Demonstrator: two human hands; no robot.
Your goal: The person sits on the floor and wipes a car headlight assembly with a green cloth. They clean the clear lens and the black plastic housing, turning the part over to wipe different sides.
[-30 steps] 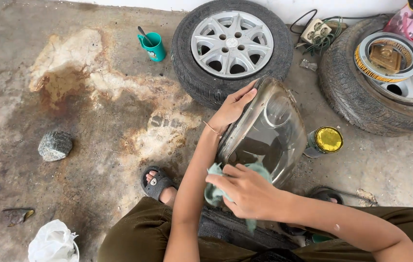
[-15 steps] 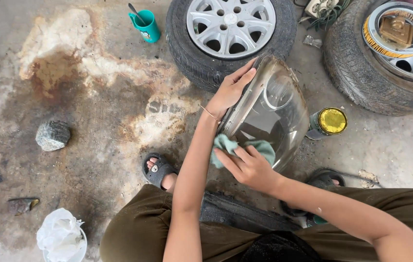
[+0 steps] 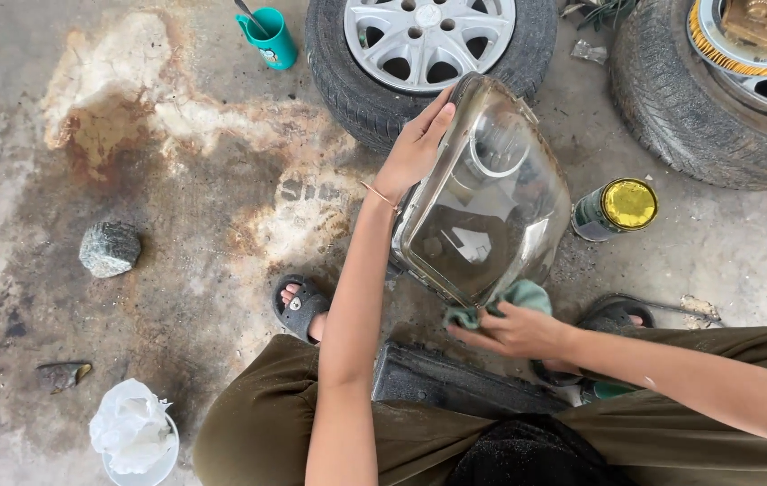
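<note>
Looks like somebody's sitting in a backyard car repair spot, honestly. Stained, oil-blotched grey concrete floor (image 3: pixel 176 207) is spreading out everywhere. A black tyre on a silver alloy wheel (image 3: pixel 428 40) is lying flat, a second worn black tyre (image 3: pixel 672 117) is sitting next to it, and a clear plastic car headlight housing (image 3: pixel 482 198) is getting wiped, with a yellow-lidded dark metal can (image 3: pixel 618 209) standing nearby.

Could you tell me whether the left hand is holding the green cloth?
No, the left hand rests on the top edge of the headlight lens, while the right hand holds the green cloth.
</note>
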